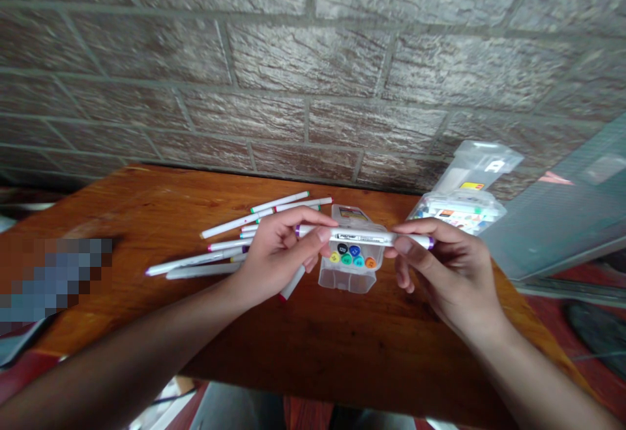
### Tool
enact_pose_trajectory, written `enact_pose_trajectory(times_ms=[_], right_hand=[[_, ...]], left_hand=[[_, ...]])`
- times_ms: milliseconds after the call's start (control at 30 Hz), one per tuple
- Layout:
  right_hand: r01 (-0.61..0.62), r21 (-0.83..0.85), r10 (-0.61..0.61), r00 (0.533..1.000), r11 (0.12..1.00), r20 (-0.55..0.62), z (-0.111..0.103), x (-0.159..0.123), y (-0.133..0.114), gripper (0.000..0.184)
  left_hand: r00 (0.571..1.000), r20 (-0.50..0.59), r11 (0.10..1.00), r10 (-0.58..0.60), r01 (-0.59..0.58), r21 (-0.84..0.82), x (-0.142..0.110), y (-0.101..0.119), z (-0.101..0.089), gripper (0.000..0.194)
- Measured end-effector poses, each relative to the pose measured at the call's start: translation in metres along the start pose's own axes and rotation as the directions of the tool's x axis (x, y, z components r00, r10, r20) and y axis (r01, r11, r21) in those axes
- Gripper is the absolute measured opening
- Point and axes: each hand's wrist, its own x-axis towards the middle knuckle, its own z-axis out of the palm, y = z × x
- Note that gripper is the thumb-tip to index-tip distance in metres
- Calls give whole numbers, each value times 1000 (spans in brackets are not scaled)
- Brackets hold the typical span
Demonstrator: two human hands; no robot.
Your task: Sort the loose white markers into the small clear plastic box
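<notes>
A white marker with purple ends lies level between my two hands, its printed label facing me. My left hand pinches it near the left end with thumb and forefinger. Toward the other end my right hand grips it the same way. Just behind and below it stands a small clear plastic case with its flap open, holding several markers whose coloured round ends face me. Several loose white markers with coloured ends lie to the left, some partly hidden by my left hand.
At the back right stands a second clear case with its lid raised and markers inside. The wooden table meets a stone-block wall. A pixelated screen sits at the left edge, and a greenish glass panel is at the right.
</notes>
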Motion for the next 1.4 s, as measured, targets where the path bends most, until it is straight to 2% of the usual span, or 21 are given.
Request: enact_pose_trajectory(times_ms=[333, 567, 1000, 1267, 1400], right_hand=[[1, -1, -1, 1000, 1000, 10, -1, -1, -1, 7], [17, 0, -17, 1000, 1000, 5, -1, 1, 2, 11], [-41, 45, 42, 999, 998, -11, -2, 1, -1, 15], [-62, 63, 62, 998, 996, 6, -3, 1, -2, 15], [-76, 87, 75, 997, 993, 13, -1, 2, -5, 15]], left_hand=[[1000, 17, 1000, -13, 13, -20, -1, -1, -3, 19], [1000, -11, 999, -2, 3, 37, 0, 2, 1, 22], [999, -52, 1000, 5, -6, -31, 3, 1, -1, 19], [1000, -7, 992, 5, -6, -127, 3, -4, -4, 17], [999, -3, 987, 42, -42, -155, 4, -4, -4, 17]])
